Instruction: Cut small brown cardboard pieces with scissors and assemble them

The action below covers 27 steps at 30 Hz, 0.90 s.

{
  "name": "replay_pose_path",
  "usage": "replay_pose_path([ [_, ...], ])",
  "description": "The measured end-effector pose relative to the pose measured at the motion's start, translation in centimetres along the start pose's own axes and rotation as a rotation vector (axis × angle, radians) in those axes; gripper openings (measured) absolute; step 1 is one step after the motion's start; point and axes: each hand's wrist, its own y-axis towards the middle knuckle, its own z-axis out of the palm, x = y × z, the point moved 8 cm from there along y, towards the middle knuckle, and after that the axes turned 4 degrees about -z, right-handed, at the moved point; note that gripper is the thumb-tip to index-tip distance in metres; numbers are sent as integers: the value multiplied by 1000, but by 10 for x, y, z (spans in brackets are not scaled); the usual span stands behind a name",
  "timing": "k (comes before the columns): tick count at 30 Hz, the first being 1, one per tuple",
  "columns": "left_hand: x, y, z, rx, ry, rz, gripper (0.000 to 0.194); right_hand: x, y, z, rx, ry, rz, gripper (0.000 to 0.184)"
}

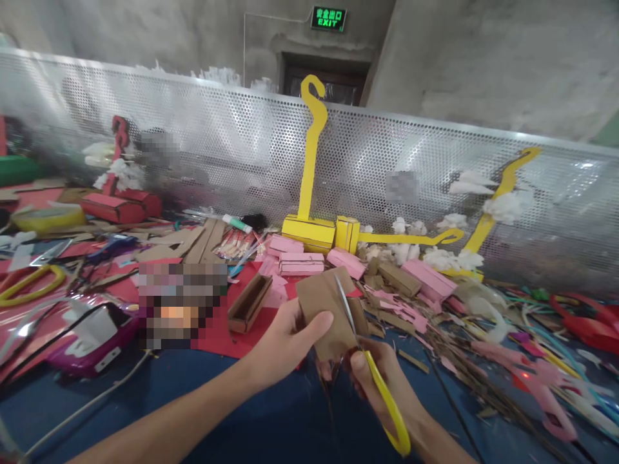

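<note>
My left hand [302,332] grips a piece of brown cardboard [322,299] between thumb and fingers, over the front of the table. In my right hand [382,370] is a pair of scissors [387,399] with yellow handles, closed around the grip. One metal blade lies across the face of the cardboard near its right side; the other blade is hidden behind it. Just left of the cardboard, an open brown cardboard box [250,303] rests on a red sheet [217,328]. Small pink paper-covered blocks [300,263] sit behind my hands.
Yellow hook-shaped cardboard pieces [312,148] stand against a perforated metal panel [232,161]. Cardboard scraps [454,361] and a pink glue gun [536,380] with cords lie at right. A purple device [91,341], its cable and yellow-handled scissors [33,287] lie left.
</note>
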Motion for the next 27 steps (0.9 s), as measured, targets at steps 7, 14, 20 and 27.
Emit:
replay_pose_path([
  [7, 2, 0, 0, -5, -3, -3, 38, 5, 4, 3, 34, 33, -7, 71],
  [14, 1, 1, -5, -41, -1, 22, 37, 7, 2, -1, -27, 29, -21, 67],
  [20, -10, 2, -37, -351, -61, 137, 33, 3, 4, -4, 56, -28, -27, 57],
  [27, -10, -11, -86, -789, -131, 201, 37, -11, 12, -44, -93, -307, -8, 48],
])
